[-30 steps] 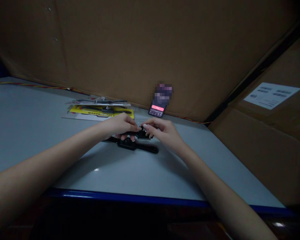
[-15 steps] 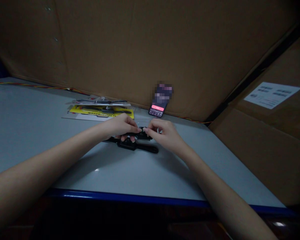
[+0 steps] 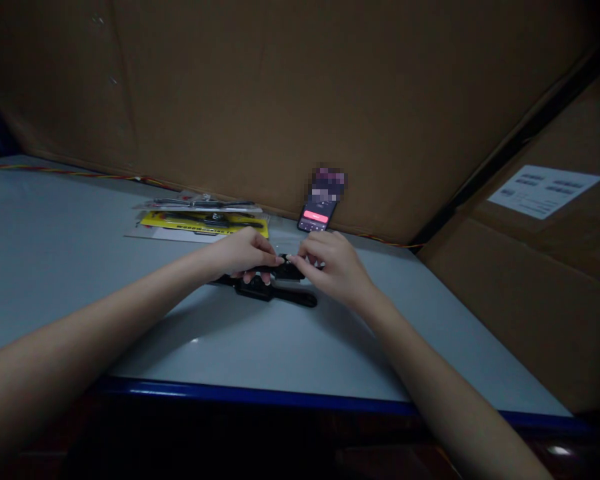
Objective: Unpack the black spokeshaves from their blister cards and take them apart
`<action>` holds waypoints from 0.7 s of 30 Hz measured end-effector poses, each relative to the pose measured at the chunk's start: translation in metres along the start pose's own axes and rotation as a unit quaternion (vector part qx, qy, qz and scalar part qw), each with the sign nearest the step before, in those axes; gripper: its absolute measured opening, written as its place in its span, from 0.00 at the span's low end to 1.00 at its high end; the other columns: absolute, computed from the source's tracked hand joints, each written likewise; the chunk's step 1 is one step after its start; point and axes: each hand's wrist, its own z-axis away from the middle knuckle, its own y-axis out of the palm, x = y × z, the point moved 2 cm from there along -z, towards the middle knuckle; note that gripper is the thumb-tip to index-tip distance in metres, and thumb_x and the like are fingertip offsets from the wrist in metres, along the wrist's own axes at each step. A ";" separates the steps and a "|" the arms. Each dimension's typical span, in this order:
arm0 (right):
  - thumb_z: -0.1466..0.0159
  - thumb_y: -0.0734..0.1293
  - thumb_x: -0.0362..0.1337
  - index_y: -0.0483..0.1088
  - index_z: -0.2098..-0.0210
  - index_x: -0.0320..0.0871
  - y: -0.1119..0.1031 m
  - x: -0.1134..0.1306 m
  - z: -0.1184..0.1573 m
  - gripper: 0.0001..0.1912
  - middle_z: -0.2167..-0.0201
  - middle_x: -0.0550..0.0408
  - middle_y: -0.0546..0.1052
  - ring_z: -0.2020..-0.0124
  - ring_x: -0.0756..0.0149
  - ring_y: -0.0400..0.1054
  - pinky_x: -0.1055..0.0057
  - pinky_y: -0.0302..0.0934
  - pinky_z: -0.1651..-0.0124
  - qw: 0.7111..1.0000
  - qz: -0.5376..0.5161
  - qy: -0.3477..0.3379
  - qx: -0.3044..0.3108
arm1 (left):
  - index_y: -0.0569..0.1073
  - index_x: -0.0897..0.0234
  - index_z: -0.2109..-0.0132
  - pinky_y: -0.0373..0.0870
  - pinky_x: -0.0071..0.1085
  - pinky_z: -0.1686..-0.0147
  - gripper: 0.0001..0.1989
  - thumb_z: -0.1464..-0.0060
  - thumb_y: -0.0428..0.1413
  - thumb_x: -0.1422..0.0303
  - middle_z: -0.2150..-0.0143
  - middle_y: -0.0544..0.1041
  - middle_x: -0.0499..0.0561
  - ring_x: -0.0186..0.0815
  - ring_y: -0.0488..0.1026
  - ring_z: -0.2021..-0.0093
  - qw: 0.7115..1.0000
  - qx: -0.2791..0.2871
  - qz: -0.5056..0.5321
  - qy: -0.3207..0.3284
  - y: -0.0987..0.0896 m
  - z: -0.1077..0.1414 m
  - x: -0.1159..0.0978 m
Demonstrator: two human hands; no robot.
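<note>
A black spokeshave [image 3: 291, 269] is held just above the table. My left hand [image 3: 247, 252] is closed around its left handle, with the thumb along the body. At the top of the body, my right hand [image 3: 330, 263] pinches a small part with thumb and forefinger; the fingers mostly hide that part. The right handle is largely covered by the right hand. Just below, a second black spokeshave [image 3: 273, 291] lies on the table [image 3: 260, 347], its left end partly behind my left hand.
Yellow-carded tool packs [image 3: 205, 223] in clear plastic are stacked at the back left. A phone [image 3: 323, 200] leans against the cardboard wall [image 3: 220, 100]. Twisted wires [image 3: 80, 173] run along the back edge. A labelled cardboard panel [image 3: 530, 267] borders the right side.
My right hand has turned slightly, its knuckles rising and its fingers curling around the small part. My left hand and both spokeshaves stay almost where they were.
</note>
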 end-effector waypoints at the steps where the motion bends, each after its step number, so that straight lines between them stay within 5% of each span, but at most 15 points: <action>1: 0.40 0.62 0.37 0.64 0.78 0.42 0.001 0.001 0.000 0.12 0.78 0.59 0.66 0.72 0.70 0.59 0.70 0.47 0.67 1.000 0.008 0.012 -0.004 | 0.72 0.66 0.70 0.50 0.24 0.88 0.14 0.51 0.54 0.57 0.76 0.75 0.48 0.24 0.60 0.87 1.000 0.001 -0.007 0.003 0.001 0.000 0.000; 5: 0.40 0.61 0.36 0.61 0.81 0.42 0.006 0.000 0.000 0.13 0.81 0.59 0.65 0.76 0.71 0.58 0.71 0.46 0.71 0.994 -0.055 0.093 -0.004 | 0.72 0.66 0.69 0.51 0.24 0.89 0.15 0.50 0.53 0.57 0.76 0.75 0.47 0.25 0.61 0.87 1.000 -0.006 -0.015 0.010 0.001 -0.001 -0.001; 8: 0.42 0.62 0.35 0.67 0.71 0.43 0.004 -0.003 0.001 0.03 0.79 0.60 0.66 0.77 0.71 0.59 0.72 0.48 0.71 0.989 -0.089 0.118 -0.025 | 0.71 0.66 0.71 0.51 0.24 0.89 0.15 0.49 0.53 0.58 0.79 0.74 0.47 0.24 0.60 0.88 1.000 -0.017 -0.011 -0.001 0.000 0.001 -0.004; 14: 0.43 0.63 0.34 0.69 0.68 0.44 -0.004 0.001 0.002 0.04 0.74 0.57 0.69 0.70 0.67 0.62 0.69 0.49 0.64 1.000 -0.022 0.020 -0.008 | 0.71 0.66 0.73 0.51 0.24 0.88 0.13 0.48 0.54 0.61 0.83 0.69 0.46 0.25 0.59 0.88 0.999 -0.044 -0.005 -0.010 -0.003 0.005 -0.009; 21: 0.41 0.63 0.34 0.71 0.66 0.43 -0.003 0.008 0.002 0.06 0.75 0.58 0.70 0.70 0.68 0.63 0.69 0.49 0.64 0.997 -0.076 -0.020 0.008 | 0.72 0.67 0.71 0.52 0.24 0.88 0.13 0.48 0.53 0.60 0.79 0.74 0.48 0.25 0.60 0.87 0.999 -0.037 -0.007 -0.007 -0.004 0.001 -0.003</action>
